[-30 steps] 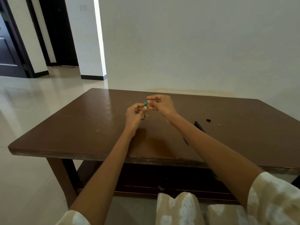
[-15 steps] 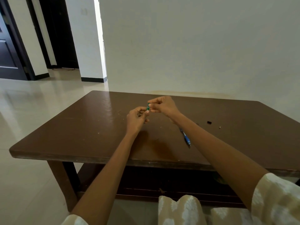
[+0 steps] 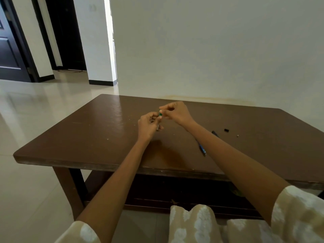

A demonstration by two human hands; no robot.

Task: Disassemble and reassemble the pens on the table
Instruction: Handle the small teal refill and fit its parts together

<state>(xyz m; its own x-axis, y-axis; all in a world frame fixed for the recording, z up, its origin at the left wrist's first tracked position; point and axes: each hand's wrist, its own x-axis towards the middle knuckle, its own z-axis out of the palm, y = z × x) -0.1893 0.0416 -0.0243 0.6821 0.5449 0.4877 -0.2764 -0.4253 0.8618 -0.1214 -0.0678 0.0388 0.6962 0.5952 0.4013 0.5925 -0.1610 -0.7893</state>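
Observation:
Both hands meet above the middle of the brown table (image 3: 98, 137). My left hand (image 3: 149, 125) grips a green pen (image 3: 160, 114), whose lower metal tip pokes out below the fingers. My right hand (image 3: 175, 112) pinches the green top end of the same pen with thumb and forefinger. Most of the pen is hidden inside the hands. A blue pen (image 3: 202, 149) lies on the table beside my right forearm. A dark pen part (image 3: 214, 133) shows just beyond that forearm.
A small black cap (image 3: 226, 130) and a tiny pale piece (image 3: 237, 135) lie on the table to the right. A white wall stands behind the table. Tiled floor and dark doorways are to the left. My patterned knees are below the table's front edge.
The view has shifted a little, uncovering the blue pen beside my right forearm. Both hands stay together on the green pen, with the right fingers shifting slightly at its top.

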